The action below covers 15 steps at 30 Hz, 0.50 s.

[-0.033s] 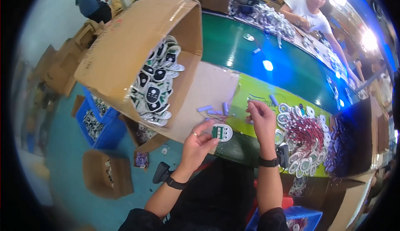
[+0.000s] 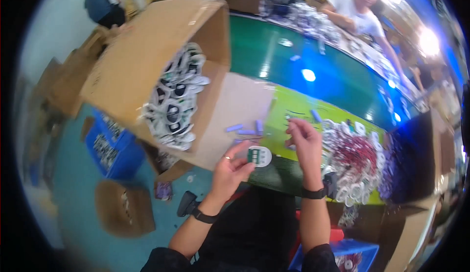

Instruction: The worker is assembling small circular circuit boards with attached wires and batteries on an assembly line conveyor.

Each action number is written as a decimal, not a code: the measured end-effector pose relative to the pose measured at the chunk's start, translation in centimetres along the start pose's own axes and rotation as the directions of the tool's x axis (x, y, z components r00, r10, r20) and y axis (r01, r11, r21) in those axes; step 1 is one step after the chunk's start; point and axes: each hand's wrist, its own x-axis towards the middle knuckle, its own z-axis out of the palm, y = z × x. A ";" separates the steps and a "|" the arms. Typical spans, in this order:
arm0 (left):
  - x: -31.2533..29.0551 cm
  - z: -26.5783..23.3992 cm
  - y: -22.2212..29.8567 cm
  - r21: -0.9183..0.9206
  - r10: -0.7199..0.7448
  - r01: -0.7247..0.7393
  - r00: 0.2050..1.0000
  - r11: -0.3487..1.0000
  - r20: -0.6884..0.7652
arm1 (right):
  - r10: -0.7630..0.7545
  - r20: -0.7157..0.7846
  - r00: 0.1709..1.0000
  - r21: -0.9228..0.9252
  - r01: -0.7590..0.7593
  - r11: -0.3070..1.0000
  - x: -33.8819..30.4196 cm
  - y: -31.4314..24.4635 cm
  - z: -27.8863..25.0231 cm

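My left hand is closed on a white oval plastic housing with a green circuit board in it, gripped by the board's side. To its right, above the yellow-green mat, my right hand has its thumb and fingers pinched together. A tiny pale tip shows at those fingers, too small and blurred to name. Several purple cylindrical batteries with thin wires lie on the cardboard just beyond my left hand. One more purple battery lies on the mat past my right hand.
A tipped cardboard box full of white housings stands at left. Red-wired white parts are heaped at right, beside a box of purple batteries. A green conveyor runs beyond, with a person across it. Blue bins stand on the floor.
The whole view has shifted slightly, so the surroundings sit a little farther left, and it is more blurred. Both hands keep nearly the same pose and hold.
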 end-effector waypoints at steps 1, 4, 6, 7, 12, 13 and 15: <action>0.8 0.4 -0.4 0.046 -0.008 0.007 0.999 0.999 0.036 | 0.038 -0.006 0.999 0.102 -0.037 0.994 -1.1 -0.4 -1.1; 1.8 1.3 -0.2 -0.167 -0.029 0.060 0.983 0.984 0.181 | 0.035 0.007 0.999 0.251 -0.036 0.967 -4.5 0.0 -1.1; 2.1 0.7 -1.3 -0.273 -0.108 0.142 0.985 0.952 0.136 | 0.129 0.081 0.988 0.284 -0.147 0.948 -6.8 -1.2 -1.7; 2.7 0.8 -2.2 -0.307 -0.135 0.170 0.982 0.936 0.132 | 0.159 0.122 0.980 0.288 -0.188 0.939 -7.8 -1.4 -2.6; 4.1 4.0 -3.7 -0.225 -0.137 0.200 0.954 0.954 0.268 | 0.146 0.082 0.986 0.347 -0.166 0.923 -10.8 0.6 -4.6; 4.2 3.8 -3.7 -0.267 -0.154 0.235 0.945 0.935 0.290 | 0.132 0.091 0.987 0.342 -0.156 0.927 -10.9 1.2 -4.4; 3.9 2.9 -3.7 -0.295 -0.171 0.252 0.946 0.921 0.274 | 0.036 0.088 0.995 0.231 -0.055 0.971 -11.0 1.9 -3.3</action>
